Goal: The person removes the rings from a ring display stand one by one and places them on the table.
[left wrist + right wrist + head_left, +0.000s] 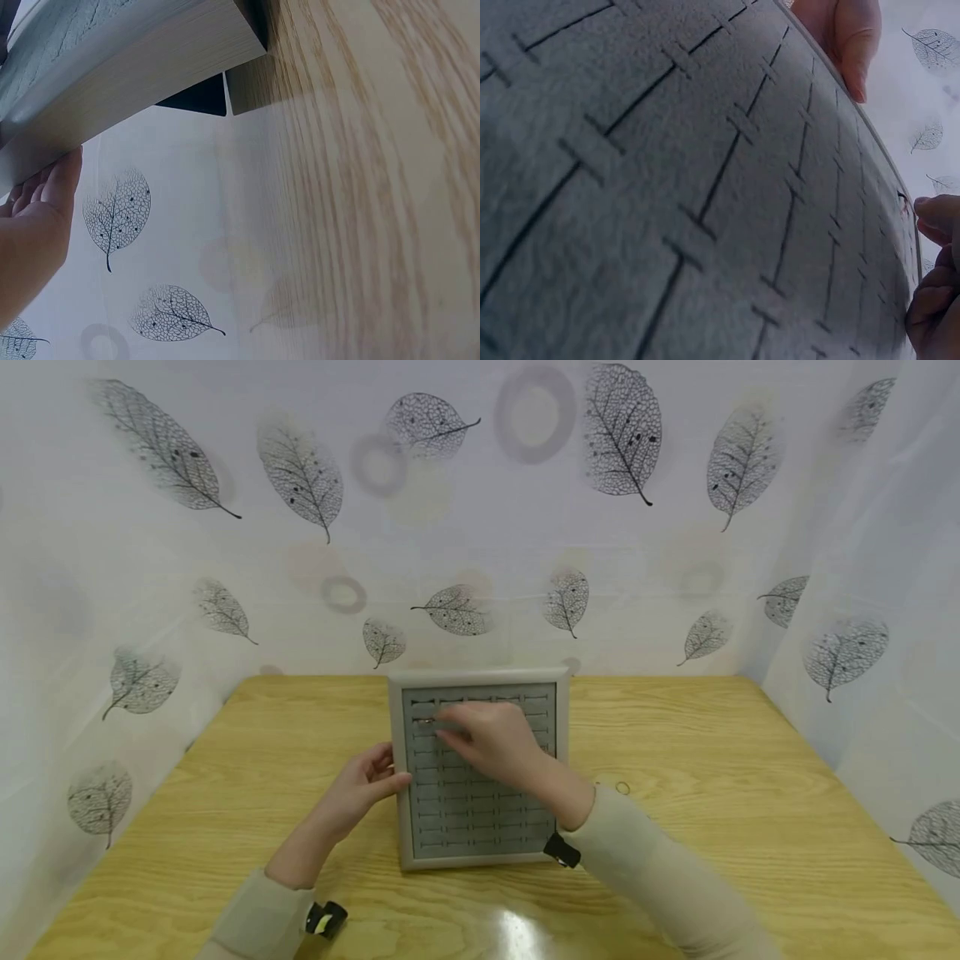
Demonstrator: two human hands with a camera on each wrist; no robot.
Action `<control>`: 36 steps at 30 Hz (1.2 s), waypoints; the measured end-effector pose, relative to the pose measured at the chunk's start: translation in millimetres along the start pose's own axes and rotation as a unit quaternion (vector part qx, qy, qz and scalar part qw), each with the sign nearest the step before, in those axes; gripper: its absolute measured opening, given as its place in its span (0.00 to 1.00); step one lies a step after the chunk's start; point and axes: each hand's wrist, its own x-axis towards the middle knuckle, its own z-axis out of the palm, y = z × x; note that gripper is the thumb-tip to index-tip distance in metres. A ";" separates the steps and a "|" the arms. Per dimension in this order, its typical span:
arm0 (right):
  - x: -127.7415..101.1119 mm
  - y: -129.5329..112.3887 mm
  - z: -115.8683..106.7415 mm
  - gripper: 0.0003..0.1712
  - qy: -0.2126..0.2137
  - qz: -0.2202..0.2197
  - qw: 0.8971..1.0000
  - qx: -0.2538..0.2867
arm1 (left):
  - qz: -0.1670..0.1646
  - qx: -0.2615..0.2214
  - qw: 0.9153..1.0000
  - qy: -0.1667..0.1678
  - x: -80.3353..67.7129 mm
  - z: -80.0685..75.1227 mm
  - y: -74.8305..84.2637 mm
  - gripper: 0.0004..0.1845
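Note:
A ring display board (480, 810) with a pale frame and grey slotted padding stands tilted back on the table. My left hand (375, 781) grips its left edge, thumb on the front and fingers at the side and behind; in the left wrist view that hand (45, 202) is against the frame's side. A small shiny ring (425, 721) sits in a slot near the upper left corner. Just right of it is my right hand (495, 735), thumb and forefinger apart; whether a fingertip touches the ring is unclear. This hand hides part of the upper slots.
Another thin ring (622, 787) lies on the wooden table (697, 743), right of the board. A leaf-patterned cloth (480, 543) hangs behind and along both sides. Black wrist cameras sit on both sleeves, the right one (562, 851) close to the board's lower right corner.

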 end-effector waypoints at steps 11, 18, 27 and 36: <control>6.1 -7.2 13.4 0.02 0.009 0.002 0.999 -0.049 | -0.007 0.004 1.000 -0.002 -0.7 -0.1 1.2 0.31; 8.3 -8.6 15.9 0.02 0.017 0.000 0.998 -0.067 | -0.006 -0.001 1.000 0.000 -0.3 0.0 2.4 0.31; 9.0 -8.5 18.6 0.03 0.036 -0.010 0.996 -0.082 | 0.005 -0.009 1.000 -0.006 0.1 -0.9 0.6 0.30; 5.2 -6.5 18.3 0.03 0.037 -0.022 0.998 -0.053 | 0.007 -0.007 1.000 -0.007 -0.3 -1.0 -0.4 0.30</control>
